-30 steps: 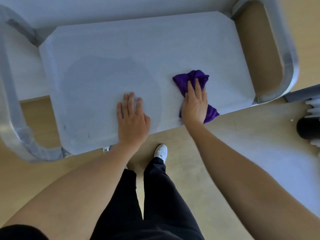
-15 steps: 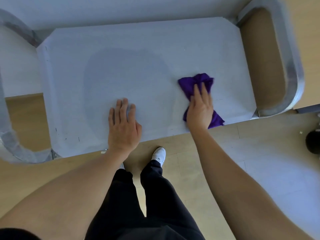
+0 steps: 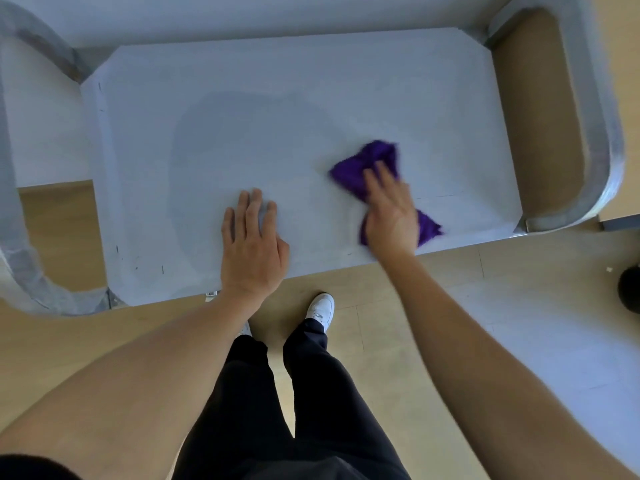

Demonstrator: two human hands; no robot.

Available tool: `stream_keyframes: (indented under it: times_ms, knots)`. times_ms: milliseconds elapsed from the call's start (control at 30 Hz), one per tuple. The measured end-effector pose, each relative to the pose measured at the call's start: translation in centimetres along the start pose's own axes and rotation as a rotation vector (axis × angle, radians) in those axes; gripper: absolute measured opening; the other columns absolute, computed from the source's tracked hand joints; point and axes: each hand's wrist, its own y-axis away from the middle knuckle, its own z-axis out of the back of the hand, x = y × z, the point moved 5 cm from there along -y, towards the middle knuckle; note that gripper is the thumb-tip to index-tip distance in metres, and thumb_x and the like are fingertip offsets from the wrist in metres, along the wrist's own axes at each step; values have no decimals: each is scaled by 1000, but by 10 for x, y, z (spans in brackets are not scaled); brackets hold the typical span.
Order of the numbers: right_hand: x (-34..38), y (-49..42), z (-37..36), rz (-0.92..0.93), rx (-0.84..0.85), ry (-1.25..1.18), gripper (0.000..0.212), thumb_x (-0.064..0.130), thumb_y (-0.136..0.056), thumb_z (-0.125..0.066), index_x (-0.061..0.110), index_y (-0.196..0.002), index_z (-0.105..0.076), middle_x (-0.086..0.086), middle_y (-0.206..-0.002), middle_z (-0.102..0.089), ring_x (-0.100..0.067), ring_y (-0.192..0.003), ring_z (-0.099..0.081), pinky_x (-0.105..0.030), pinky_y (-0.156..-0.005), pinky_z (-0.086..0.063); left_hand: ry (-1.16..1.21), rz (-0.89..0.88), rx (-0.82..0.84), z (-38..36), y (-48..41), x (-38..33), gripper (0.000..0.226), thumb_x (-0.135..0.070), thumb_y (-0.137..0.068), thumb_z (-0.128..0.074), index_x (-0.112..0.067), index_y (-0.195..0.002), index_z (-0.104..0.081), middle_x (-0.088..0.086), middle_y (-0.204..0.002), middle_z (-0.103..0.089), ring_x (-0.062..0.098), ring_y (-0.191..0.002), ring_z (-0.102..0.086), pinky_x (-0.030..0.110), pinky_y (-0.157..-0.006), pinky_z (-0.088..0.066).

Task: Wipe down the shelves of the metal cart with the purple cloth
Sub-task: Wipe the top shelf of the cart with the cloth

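Observation:
The metal cart's top shelf [image 3: 242,109] is a flat pale grey sheet seen from above. A crumpled purple cloth [image 3: 360,168] lies on its right half near the front edge. My right hand [image 3: 391,209] presses flat on the cloth, fingers pointing up-left, and is blurred by motion. My left hand [image 3: 251,244] rests palm-down on the bare shelf by the front edge, fingers spread, holding nothing. A fainter darker patch marks the shelf's middle.
Curved metal handle loops stand at both ends: the right handle [image 3: 599,133] and the left handle [image 3: 20,237]. Below lie a wood-tone floor, my black trousers and a white shoe [image 3: 320,308]. A dark round object [image 3: 630,292] sits at the right edge.
My right hand has slid the cloth a little leftward and turned its fingers to the left. My left hand stays planted; the view has shifted slightly.

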Motion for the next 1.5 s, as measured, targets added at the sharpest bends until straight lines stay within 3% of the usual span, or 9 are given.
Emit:
stream_keyframes:
  times_ms: [133,367,600,833,967,1100,1233,1400,1500]
  knots:
    - [-57,7,24,-331,-45,48,43,10,-98,-39,12,-140,-48,-10,-151,-39,-35,-136,-38,-45,-118,-23,4,1,6,1,2,1,52,-19,-91,-31,-4,-140,-41,19,-155,-30,36,-147,-21,53,-118,-20]
    - [-48,8,25,-398,-61,55,40,12,-98,-43,12,-136,-52,-10,-149,-42,-37,-134,-40,-47,-112,-34,60,-102,-14,10,-14,-45,47,-16,-86,-37,-5,-129,-51,18,-148,-40,39,-140,-33,55,-113,-28]
    - [-53,7,36,-170,-106,114,32,21,-91,-54,17,-120,-65,-9,-129,-57,-34,-111,-51,-43,-91,-48,104,-207,17,-21,-41,-132,43,-15,-88,-41,-6,-128,-54,19,-146,-44,38,-139,-37,54,-111,-32]
    - [-182,1,81,-439,-127,122,35,23,-96,-48,11,-128,-56,-8,-151,-37,-31,-141,-30,-45,-115,-29,57,-209,10,-26,-41,-141,44,-17,-90,-38,-5,-131,-50,20,-148,-39,39,-142,-30,54,-116,-24]
    - [-136,-13,56,-369,-214,77,34,21,-94,-51,5,-122,-62,-16,-141,-51,-34,-124,-51,-43,-103,-42,45,-200,-5,-27,-42,-143,45,-15,-89,-39,-5,-131,-51,20,-148,-40,40,-141,-31,55,-115,-25]
    - [-48,-20,22,-104,-110,28,41,10,-86,-55,7,-126,-60,-11,-141,-51,-30,-124,-50,-40,-102,-40,43,-186,-37,-26,-44,-143,44,-14,-88,-42,-5,-129,-54,19,-147,-43,38,-140,-34,53,-115,-26]
    - [-89,-37,31,20,-81,36,40,3,-84,-58,4,-123,-62,-16,-138,-54,-36,-121,-53,-44,-101,-44,57,-186,-48,-27,-45,-142,45,-15,-89,-40,-5,-130,-54,18,-147,-43,38,-141,-33,53,-116,-25]
    - [-156,-45,53,-264,-162,44,37,10,-95,-47,8,-130,-58,-16,-149,-40,-35,-140,-33,-47,-115,-31,59,-192,-43,-29,-44,-142,45,-18,-91,-37,-5,-131,-53,18,-148,-40,37,-143,-30,54,-116,-25]
    - [-127,-49,44,-353,-213,12,38,8,-91,-47,9,-125,-62,-15,-145,-47,-37,-135,-42,-47,-110,-37,51,-189,-54,-30,-44,-141,46,-18,-89,-38,-5,-130,-54,18,-148,-41,37,-142,-31,55,-115,-27]
